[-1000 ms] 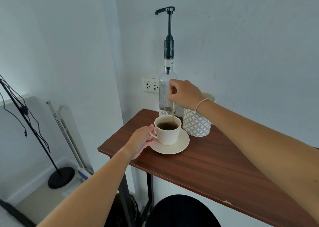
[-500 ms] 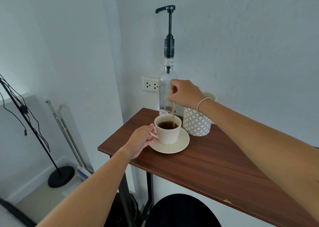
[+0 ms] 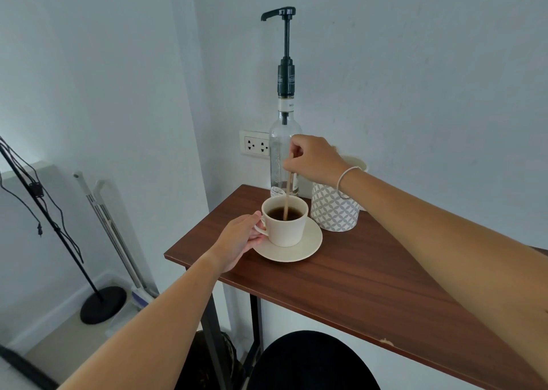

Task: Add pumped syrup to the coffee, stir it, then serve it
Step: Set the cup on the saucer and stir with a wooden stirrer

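Stirring appears to be the step in hand. On a brown wooden desk (image 3: 370, 286) in the corner of a pale room, a cream cup (image 3: 284, 222) of dark coffee (image 3: 284, 213) stands on a matching saucer (image 3: 308, 246) near the desk's left end. The left hand (image 3: 241, 240) grips the cup's handle from the left side. The right hand (image 3: 314, 160) is raised above the cup, fingers pinching the top of a thin wooden stir stick (image 3: 287, 195), which runs almost straight down with its lower end in the coffee.

Just behind the cup, against the wall, stands a tall clear syrup bottle (image 3: 280, 158) with a dark pump on top, its spout pointing left. A white patterned container (image 3: 333, 210) sits just right of the saucer.

Judging by this, the syrup is likely already in; next comes lifting the stick out without dripping, setting it aside, then carrying cup and saucer level to serve.

The right hand and forearm cover part of the container and the bottle. Whether any syrup is left in the bottle cannot be told.
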A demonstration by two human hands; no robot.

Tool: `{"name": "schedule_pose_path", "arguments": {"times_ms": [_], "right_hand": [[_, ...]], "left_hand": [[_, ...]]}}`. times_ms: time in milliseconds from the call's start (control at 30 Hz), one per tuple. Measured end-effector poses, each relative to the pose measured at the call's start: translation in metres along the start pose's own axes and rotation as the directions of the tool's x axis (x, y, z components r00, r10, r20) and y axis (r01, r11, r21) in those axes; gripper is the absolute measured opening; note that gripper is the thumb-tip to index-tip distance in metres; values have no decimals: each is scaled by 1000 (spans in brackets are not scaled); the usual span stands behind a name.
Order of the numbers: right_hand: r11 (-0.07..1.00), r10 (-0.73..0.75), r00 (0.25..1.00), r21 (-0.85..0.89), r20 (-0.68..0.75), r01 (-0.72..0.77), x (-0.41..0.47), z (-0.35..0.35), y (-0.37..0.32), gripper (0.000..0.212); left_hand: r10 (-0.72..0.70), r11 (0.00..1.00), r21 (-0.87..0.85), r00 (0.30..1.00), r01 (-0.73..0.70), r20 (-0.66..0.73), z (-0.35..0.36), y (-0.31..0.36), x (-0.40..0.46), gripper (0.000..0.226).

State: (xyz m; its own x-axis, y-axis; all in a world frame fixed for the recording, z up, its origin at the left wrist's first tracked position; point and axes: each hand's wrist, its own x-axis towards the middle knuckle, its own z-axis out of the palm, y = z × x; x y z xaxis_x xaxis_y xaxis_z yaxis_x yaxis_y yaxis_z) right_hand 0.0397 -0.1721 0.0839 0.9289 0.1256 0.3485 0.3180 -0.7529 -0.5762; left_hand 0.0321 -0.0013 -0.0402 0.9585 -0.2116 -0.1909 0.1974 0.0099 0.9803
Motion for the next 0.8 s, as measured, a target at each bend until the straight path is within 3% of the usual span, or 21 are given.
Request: {"name": "schedule_pose_path", "arguments": {"times_ms": [200,433,800], "right_hand": [[994,22,991,109,-129,-8,-3,0,5,10],[989,116,944,125,-310,-81,-9,-13,18,21],[963,232,898,219,-373,-158,-27,-26,24,14]], "left_hand": [[-2,1000,2,1000,2,-5,3,3,-6,23],[7,1000,24,1000,-8,17,1,3,-7,24],[47,999,22,997,-48,54,-3,-3,-1,27]]}}
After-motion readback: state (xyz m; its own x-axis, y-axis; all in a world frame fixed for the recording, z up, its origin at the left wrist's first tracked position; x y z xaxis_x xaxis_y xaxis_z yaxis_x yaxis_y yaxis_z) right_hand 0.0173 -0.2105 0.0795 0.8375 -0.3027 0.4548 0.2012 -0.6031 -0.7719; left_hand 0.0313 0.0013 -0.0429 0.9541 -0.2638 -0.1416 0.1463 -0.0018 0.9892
